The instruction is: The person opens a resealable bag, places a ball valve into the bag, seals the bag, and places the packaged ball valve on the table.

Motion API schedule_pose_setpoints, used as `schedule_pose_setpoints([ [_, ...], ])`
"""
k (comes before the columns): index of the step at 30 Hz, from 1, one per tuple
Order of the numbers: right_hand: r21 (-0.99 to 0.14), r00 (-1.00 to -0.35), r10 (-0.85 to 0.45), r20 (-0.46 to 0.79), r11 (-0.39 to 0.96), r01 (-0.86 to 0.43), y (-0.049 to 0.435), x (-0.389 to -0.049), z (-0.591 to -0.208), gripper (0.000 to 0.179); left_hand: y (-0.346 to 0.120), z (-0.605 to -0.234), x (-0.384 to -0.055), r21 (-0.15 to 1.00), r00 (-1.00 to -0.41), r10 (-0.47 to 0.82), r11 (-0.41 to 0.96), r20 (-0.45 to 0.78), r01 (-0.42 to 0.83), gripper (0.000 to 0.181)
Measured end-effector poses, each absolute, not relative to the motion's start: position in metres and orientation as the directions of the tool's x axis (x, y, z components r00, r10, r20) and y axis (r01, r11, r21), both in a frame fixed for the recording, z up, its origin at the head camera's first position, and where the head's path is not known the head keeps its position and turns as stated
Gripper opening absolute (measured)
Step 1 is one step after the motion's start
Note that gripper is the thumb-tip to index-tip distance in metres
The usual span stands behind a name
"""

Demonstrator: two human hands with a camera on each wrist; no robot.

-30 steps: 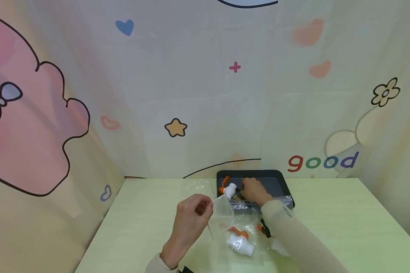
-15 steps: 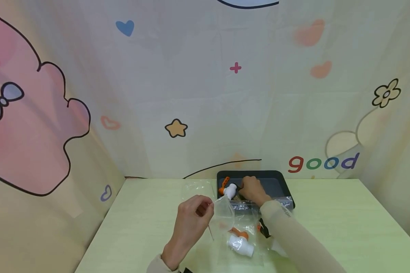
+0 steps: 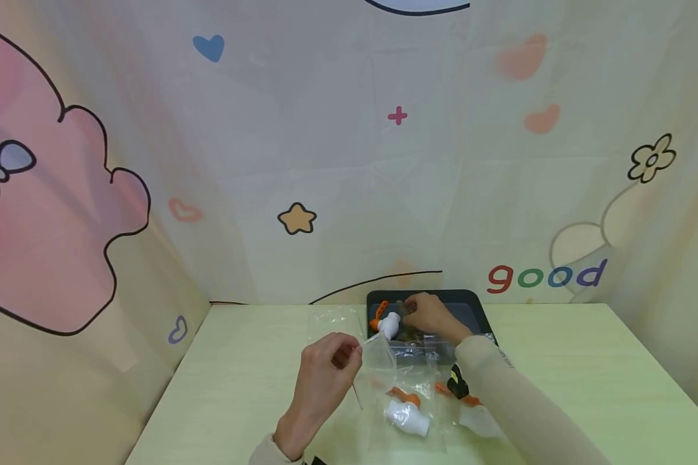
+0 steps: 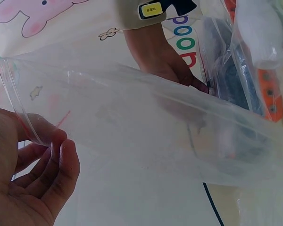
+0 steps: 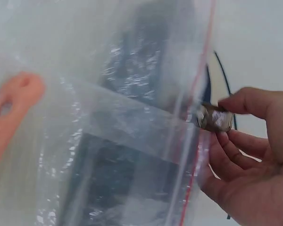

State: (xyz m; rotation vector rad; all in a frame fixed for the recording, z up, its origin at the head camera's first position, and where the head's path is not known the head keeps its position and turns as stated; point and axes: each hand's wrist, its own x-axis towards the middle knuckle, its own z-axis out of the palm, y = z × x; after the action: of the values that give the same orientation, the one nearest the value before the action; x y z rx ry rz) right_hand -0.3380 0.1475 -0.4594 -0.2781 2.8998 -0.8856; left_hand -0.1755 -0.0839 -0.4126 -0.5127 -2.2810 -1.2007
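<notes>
My left hand [image 3: 322,371] pinches the rim of a clear zip bag [image 4: 132,122] between thumb and fingers, and the bag stretches away to the right. Over the dark tray [image 3: 468,313], my right hand [image 3: 433,316] pinches a small, shiny brownish metal fitting [image 5: 216,117] by its sides. In the right wrist view, clear plastic with a red zip line hangs just beside the fitting. At the tray's left end lies a white valve with an orange handle [image 3: 388,325]. More small brass-coloured pieces [image 3: 408,334] lie near it, partly hidden.
A bagged white valve [image 3: 408,418] with an orange handle lies on the table in front of the tray. Another white piece [image 3: 478,421] is partly behind my right sleeve. A flat clear bag [image 3: 333,316] lies left of the tray, and a patterned curtain [image 3: 349,161] stands behind.
My right hand has lifted from the tray's bottom and shifted slightly, with the metal fitting now showing in its fingers. My left hand keeps its pinch on the bag.
</notes>
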Motion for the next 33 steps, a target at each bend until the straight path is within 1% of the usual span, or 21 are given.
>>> schedule_pose_setpoints([
  [4,-0.618,-0.974,-0.216,-0.072,0.776,-0.126,0.149,-0.337,-0.454,0.043,-0.084,-0.412,-0.175,0.647,-0.799,0.092,0.536,0.594,0.542,0.010],
  [10,-0.713,-0.974,-0.207,-0.089,0.696,-0.083,0.154,-0.337,-0.450,0.028,-0.084,-0.412,-0.174,0.634,-0.782,0.086,0.534,0.617,0.559,0.012],
  [15,-0.758,-0.975,-0.221,-0.009,0.638,-0.137,0.159,-0.332,-0.444,0.025,-0.084,-0.410,-0.173,0.634,-0.779,0.086,0.529,0.622,0.564,0.012],
  [17,-0.754,-0.972,-0.233,0.033,0.632,-0.178,0.161,-0.330,-0.440,0.024,-0.084,-0.410,-0.172,0.637,-0.782,0.086,0.529,0.617,0.561,0.011],
  [23,-0.728,-0.955,-0.276,0.108,0.632,-0.265,0.164,-0.319,-0.427,0.016,-0.085,-0.410,-0.173,0.650,-0.798,0.085,0.531,0.597,0.544,0.009],
  [30,-0.679,-0.934,-0.302,0.192,0.647,-0.348,0.168,-0.303,-0.398,0.014,-0.086,-0.412,-0.175,0.652,-0.791,0.081,0.518,0.607,0.554,0.011],
  [33,-0.656,-0.915,-0.316,0.251,0.640,-0.401,0.170,-0.294,-0.383,0.014,-0.086,-0.412,-0.176,0.651,-0.790,0.079,0.520,0.608,0.553,0.011],
])
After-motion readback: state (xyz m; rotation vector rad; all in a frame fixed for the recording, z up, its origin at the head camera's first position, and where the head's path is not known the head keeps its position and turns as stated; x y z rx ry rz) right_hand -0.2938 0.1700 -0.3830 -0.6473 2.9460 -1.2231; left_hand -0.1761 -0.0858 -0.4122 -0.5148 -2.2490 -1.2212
